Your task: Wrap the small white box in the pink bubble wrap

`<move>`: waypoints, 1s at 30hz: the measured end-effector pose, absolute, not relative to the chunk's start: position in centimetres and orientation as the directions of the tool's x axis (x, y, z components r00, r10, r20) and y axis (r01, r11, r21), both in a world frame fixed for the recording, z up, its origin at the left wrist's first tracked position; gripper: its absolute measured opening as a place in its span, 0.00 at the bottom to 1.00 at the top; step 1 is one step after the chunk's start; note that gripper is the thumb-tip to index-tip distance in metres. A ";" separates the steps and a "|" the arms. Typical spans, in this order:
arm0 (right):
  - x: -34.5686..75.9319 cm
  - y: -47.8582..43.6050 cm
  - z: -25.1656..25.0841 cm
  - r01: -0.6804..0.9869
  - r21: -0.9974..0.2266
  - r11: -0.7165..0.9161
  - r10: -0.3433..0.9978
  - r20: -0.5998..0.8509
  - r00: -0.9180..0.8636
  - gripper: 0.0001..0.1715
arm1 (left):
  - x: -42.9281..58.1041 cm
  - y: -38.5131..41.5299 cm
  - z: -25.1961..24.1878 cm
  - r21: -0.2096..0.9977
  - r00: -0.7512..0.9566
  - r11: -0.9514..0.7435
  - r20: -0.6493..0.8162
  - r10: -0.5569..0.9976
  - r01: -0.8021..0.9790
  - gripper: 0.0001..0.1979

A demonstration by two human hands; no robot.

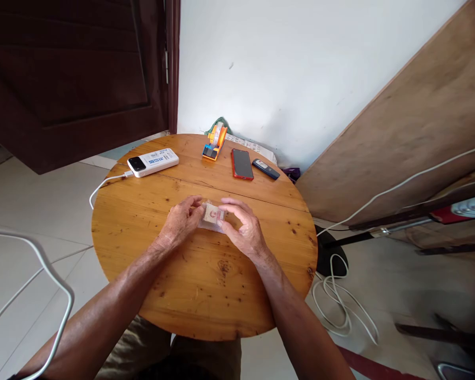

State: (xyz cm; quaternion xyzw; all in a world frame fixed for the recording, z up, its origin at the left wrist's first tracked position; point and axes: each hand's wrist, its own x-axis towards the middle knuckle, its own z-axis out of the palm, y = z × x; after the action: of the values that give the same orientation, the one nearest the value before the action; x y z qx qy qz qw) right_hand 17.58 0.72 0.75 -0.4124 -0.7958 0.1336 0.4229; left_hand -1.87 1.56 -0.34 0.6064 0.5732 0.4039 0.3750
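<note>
Head view: I look down on a round wooden table point(182, 301), with a small pale packet point(212, 213) bearing a reddish print, on clear plastic point(209, 226), between the two hands near the table's middle. The left hand point(184, 219) has its thumb and forefinger close together at the packet's left side; the right hand point(241, 226) has thumb and forefinger apart at its right side. I cannot tell whether either clamps it. Toward the far edge stand an orange tape dispenser point(217, 141), a red-cased phone point(243, 164) and a dark handheld device point(266, 169); a white power bank point(154, 161) lies by the far left edge.
</note>
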 end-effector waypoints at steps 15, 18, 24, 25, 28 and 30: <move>16.0 1.2 0.1 0.618 -0.441 0.651 0.705 0.653 -0.277 0.09 | -1.6 1.5 -0.5 0.898 0.063 -0.121 0.104 0.993 0.422 0.24; 16.0 1.2 0.4 0.597 -0.481 0.643 0.719 0.647 -0.254 0.09 | -1.4 1.2 -0.3 0.873 0.069 -0.138 0.120 0.990 0.467 0.27; 16.0 1.2 0.8 0.582 -0.494 0.645 0.721 0.646 -0.250 0.09 | -1.1 1.0 -0.1 0.839 0.106 -0.145 0.104 0.989 0.524 0.32; 16.0 1.2 0.8 0.580 -0.493 0.648 0.718 0.648 -0.252 0.09 | -1.1 1.0 -0.1 0.838 0.107 -0.142 0.100 0.989 0.527 0.32; 16.0 1.2 0.9 0.568 -0.485 0.665 0.706 0.656 -0.266 0.09 | -1.1 1.0 -0.1 0.831 0.112 -0.145 0.100 0.989 0.536 0.29; 16.0 1.2 1.0 0.559 -0.477 0.679 0.698 0.656 -0.288 0.09 | -1.1 1.0 -0.2 0.828 0.114 -0.155 0.111 0.987 0.539 0.28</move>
State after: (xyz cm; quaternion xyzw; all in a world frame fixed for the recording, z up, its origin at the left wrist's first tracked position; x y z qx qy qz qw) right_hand 16.00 1.23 0.96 -0.3932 -0.7989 0.0775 0.4485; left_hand -1.11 1.05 -0.20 0.6742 0.5661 0.3504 0.3196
